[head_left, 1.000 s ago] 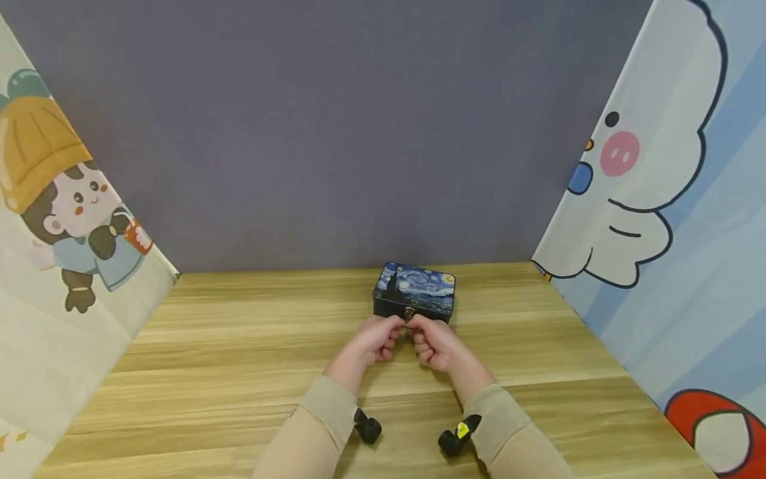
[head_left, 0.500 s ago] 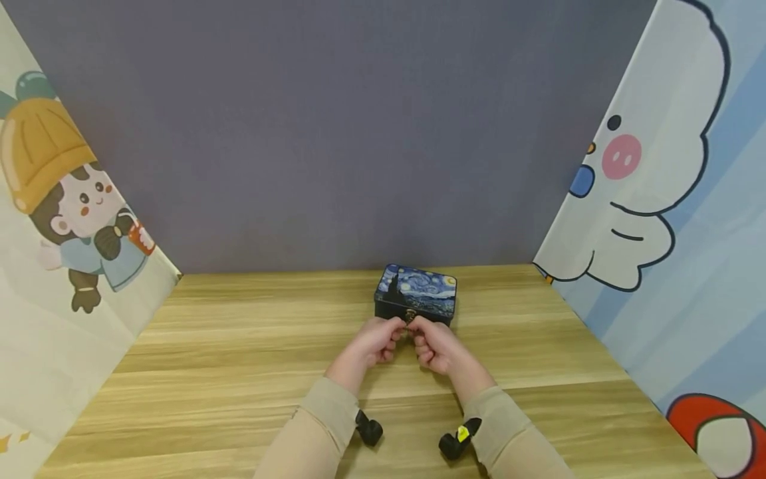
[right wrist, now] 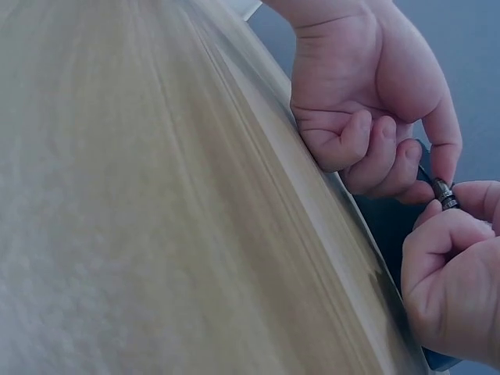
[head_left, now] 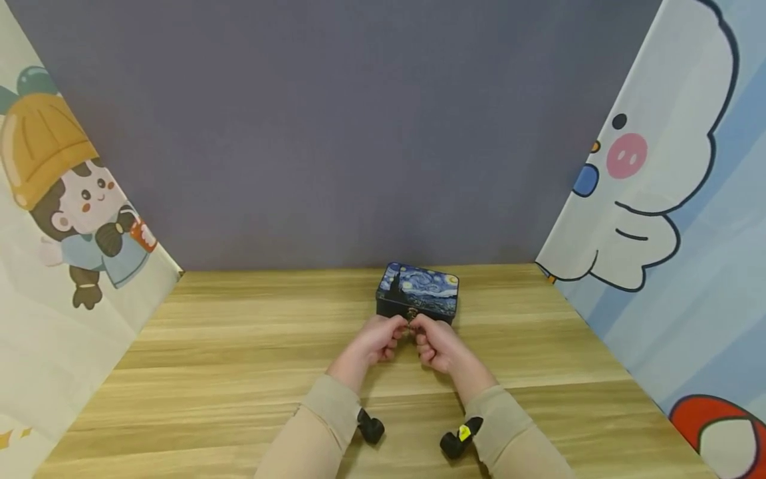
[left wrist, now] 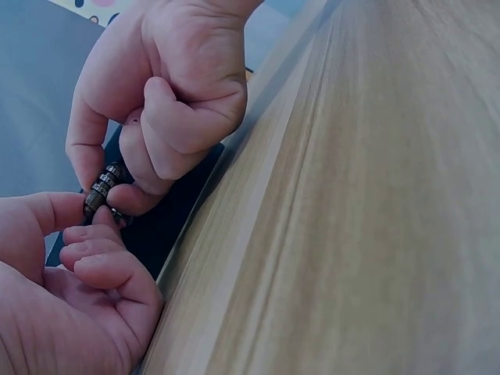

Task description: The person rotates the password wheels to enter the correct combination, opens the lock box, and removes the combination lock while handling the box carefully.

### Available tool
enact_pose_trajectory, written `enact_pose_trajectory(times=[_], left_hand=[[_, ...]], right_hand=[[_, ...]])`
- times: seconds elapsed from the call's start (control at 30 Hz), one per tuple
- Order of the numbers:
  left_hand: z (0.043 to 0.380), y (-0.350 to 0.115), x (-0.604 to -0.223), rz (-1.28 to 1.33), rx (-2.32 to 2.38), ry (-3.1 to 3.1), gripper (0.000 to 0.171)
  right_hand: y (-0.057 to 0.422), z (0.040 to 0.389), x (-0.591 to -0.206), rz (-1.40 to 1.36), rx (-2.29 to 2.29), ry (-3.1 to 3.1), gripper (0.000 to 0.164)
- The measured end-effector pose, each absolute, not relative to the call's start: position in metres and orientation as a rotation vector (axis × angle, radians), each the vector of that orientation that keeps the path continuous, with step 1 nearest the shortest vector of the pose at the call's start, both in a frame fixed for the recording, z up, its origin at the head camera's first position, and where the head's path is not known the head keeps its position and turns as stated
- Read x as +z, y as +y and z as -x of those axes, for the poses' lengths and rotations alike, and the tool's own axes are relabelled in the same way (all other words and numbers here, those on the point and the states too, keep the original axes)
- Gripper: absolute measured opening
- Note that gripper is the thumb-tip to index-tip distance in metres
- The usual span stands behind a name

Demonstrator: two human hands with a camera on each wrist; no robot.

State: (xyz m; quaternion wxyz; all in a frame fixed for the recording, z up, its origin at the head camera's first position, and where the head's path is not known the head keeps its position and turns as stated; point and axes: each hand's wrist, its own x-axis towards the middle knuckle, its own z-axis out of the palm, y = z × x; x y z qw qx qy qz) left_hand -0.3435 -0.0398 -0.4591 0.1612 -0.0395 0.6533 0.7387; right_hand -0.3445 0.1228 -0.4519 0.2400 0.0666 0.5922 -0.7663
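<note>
A small rectangular tin box (head_left: pixel 419 289) with a swirling night-sky painting on its lid stands closed at the back of the table. At its front hangs a small metal combination padlock (left wrist: pixel 101 187) with numbered dials, below a brass-coloured clasp (head_left: pixel 411 313). My left hand (head_left: pixel 378 340) pinches one end of the padlock between thumb and forefinger, its other fingers curled. From the other side my right hand (head_left: pixel 439 344) pinches the opposite end. Both wrist views show the fingertips almost meeting around the dials of the padlock (right wrist: pixel 447 195), partly covering them.
The wooden table (head_left: pixel 251 346) runs back to a grey panel (head_left: pixel 335 133) right behind the box. Cartoon-printed sheets stand at the left (head_left: pixel 72 219) and right (head_left: pixel 652 219). Black wrist cameras sit at the left cuff (head_left: pixel 371 428) and right cuff (head_left: pixel 457 441).
</note>
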Motion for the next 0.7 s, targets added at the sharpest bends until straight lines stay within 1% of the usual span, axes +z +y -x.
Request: enact_pose_trajectory(times=[0.27, 0.53, 0.6, 0.7], left_hand=[[0.344, -0.038, -0.459, 0.127, 2.123, 1.860, 0.018], [0.348, -0.040, -0.457, 0.145, 2.122, 1.847, 0.019], [0.347, -0.040, -0.458, 0.146, 2.120, 1.848, 0.019], [0.346, -0.039, -0.459, 0.137, 2.114, 1.847, 0.018]], right_hand=[[0.124, 0.347, -0.452, -0.176, -2.090, 1.617, 0.017], [0.130, 0.350, -0.448, -0.145, -2.046, 1.574, 0.021], [0.133, 0.350, -0.447, -0.133, -2.027, 1.582, 0.024], [0.139, 0.349, -0.447, -0.123, -2.006, 1.594, 0.032]])
